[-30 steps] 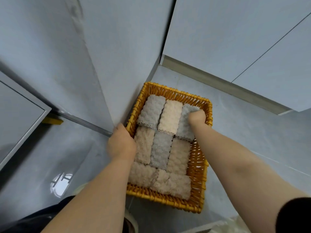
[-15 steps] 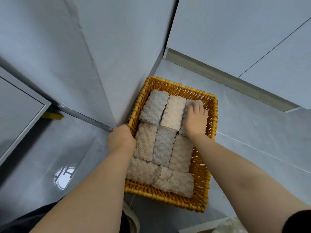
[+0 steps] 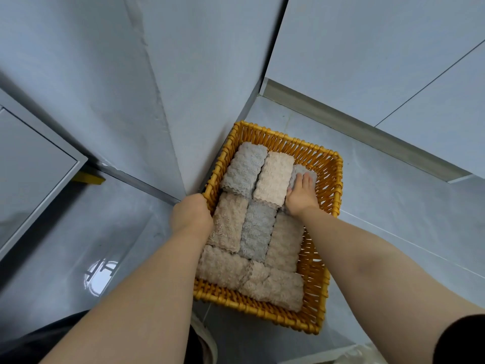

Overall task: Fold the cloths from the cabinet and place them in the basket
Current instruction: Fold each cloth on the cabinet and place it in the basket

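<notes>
A glossy grey floor (image 3: pixel 393 206) fills most of the view, with pale cabinet panels (image 3: pixel 367 61) rising behind it; a woven yellow basket (image 3: pixel 262 310) sits on the floor, its left side just beside the edge of one panel; folded cloths (image 3: pixel 256 229), beige and grey, lie packed in rows inside the basket, three across the far row, three across the middle, two beige ones along the near side; the left hand (image 3: pixel 190 214) grips the basket's left rim, fingers curled over it; the right hand (image 3: pixel 300 194) lies flat with straight fingers, pressing on the grey cloth (image 3: pixel 296 170) at the far right of the basket.
</notes>
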Action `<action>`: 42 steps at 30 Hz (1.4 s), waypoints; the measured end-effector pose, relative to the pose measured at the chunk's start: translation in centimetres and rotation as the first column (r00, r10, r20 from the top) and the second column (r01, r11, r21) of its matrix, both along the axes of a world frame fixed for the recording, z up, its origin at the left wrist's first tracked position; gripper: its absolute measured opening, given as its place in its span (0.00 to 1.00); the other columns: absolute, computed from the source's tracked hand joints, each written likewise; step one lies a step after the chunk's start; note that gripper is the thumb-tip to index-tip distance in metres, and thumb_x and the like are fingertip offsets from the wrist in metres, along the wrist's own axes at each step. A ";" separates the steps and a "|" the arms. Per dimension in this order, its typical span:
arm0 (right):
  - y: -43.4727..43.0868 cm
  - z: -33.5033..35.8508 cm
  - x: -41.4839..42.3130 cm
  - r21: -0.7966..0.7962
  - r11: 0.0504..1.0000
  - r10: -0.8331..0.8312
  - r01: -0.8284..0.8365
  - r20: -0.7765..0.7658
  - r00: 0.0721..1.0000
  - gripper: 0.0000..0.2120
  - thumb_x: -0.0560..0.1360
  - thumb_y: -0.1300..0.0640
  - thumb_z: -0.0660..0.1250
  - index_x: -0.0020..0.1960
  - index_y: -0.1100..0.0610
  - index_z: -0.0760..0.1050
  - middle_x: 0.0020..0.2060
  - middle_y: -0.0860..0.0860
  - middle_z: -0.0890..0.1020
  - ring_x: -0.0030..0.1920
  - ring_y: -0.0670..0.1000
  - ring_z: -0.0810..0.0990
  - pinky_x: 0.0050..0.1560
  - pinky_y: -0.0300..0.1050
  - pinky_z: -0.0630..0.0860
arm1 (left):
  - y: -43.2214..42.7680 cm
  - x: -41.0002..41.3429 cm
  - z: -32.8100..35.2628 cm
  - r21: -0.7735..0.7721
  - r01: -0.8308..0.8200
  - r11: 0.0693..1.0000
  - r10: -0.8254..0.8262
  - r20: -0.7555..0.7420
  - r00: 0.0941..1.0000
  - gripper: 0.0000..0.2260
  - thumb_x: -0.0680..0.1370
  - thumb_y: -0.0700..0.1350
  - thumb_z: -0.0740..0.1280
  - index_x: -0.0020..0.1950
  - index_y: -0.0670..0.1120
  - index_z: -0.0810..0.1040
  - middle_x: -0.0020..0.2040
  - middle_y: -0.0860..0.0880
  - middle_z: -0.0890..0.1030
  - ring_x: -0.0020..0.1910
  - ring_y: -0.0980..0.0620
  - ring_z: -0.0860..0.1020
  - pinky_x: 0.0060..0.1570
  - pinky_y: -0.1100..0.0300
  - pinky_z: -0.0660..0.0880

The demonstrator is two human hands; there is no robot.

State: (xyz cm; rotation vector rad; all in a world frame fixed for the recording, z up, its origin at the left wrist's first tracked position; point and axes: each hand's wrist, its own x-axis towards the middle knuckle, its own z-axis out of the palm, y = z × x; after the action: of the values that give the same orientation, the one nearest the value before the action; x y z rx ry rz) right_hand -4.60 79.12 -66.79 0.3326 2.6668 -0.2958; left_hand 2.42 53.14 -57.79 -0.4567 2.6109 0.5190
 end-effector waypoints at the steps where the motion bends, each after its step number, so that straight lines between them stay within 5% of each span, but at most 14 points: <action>1: 0.0 0.3 0.0 -0.002 1.000 -0.011 0.011 -0.037 0.999 0.27 0.83 0.51 0.45 0.78 0.61 0.45 0.77 0.58 0.44 0.77 0.56 0.41 0.76 0.51 0.44 | -0.2 0.2 -0.1 0.022 0.011 1.000 -0.011 -0.019 1.000 0.06 0.79 0.41 0.62 0.41 0.44 0.71 0.42 0.46 0.76 0.44 0.45 0.75 0.38 0.56 0.70; 6: -1.0 3.0 1.0 0.097 0.995 0.024 0.013 -0.367 0.930 0.23 0.81 0.52 0.51 0.73 0.61 0.60 0.75 0.58 0.58 0.76 0.56 0.52 0.76 0.53 0.51 | -1.2 0.6 0.3 0.097 0.033 0.995 -0.027 -0.071 0.997 0.05 0.79 0.43 0.63 0.52 0.44 0.76 0.44 0.47 0.77 0.41 0.48 0.71 0.38 0.59 0.69; 13: -4.7 5.9 3.5 0.112 0.971 0.240 -0.212 -0.405 0.882 0.21 0.81 0.55 0.51 0.72 0.63 0.63 0.72 0.59 0.64 0.73 0.58 0.60 0.74 0.51 0.55 | -2.0 1.4 2.1 0.201 0.038 0.979 -0.033 -0.030 0.999 0.13 0.77 0.38 0.60 0.61 0.43 0.75 0.53 0.45 0.78 0.55 0.44 0.76 0.43 0.61 0.68; 20: -9.9 10.0 5.4 -0.071 0.927 0.282 -0.367 -0.514 0.810 0.16 0.80 0.59 0.55 0.65 0.63 0.70 0.60 0.58 0.75 0.62 0.57 0.71 0.63 0.49 0.68 | -3.0 2.3 5.4 0.272 0.076 0.959 -0.066 -0.043 0.997 0.18 0.78 0.40 0.60 0.68 0.44 0.72 0.64 0.44 0.76 0.62 0.45 0.74 0.59 0.57 0.72; 31: -16.7 19.5 8.0 -0.001 0.770 0.481 -0.638 -0.656 0.581 0.16 0.78 0.58 0.59 0.63 0.62 0.74 0.54 0.56 0.80 0.56 0.55 0.77 0.52 0.52 0.76 | -8.6 3.2 13.7 0.116 0.151 0.982 -0.129 -0.177 0.976 0.19 0.77 0.40 0.61 0.69 0.46 0.71 0.66 0.45 0.74 0.64 0.46 0.72 0.61 0.57 0.69; 37: -21.5 24.1 9.7 -0.010 0.701 0.466 -0.713 -0.751 0.468 0.17 0.74 0.55 0.56 0.55 0.61 0.77 0.47 0.53 0.82 0.44 0.52 0.82 0.37 0.42 0.76 | -13.0 4.3 19.0 -0.020 0.159 0.987 -0.159 -0.216 0.963 0.18 0.78 0.42 0.61 0.68 0.47 0.71 0.66 0.47 0.73 0.62 0.44 0.74 0.56 0.56 0.73; 42: -27.2 28.4 9.7 -0.047 0.640 0.415 -0.767 -0.819 0.396 0.16 0.74 0.56 0.58 0.57 0.62 0.76 0.50 0.54 0.81 0.46 0.53 0.81 0.40 0.43 0.75 | -19.1 6.2 23.9 -0.121 0.075 0.990 -0.118 -0.398 0.910 0.18 0.78 0.41 0.60 0.68 0.48 0.72 0.66 0.46 0.74 0.64 0.45 0.72 0.62 0.55 0.69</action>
State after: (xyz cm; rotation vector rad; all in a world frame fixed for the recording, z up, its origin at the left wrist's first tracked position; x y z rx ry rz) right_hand 5.06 51.96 -38.40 -1.2083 3.1010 -0.9182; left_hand 8.66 34.06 -33.91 -0.2697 3.0530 0.4893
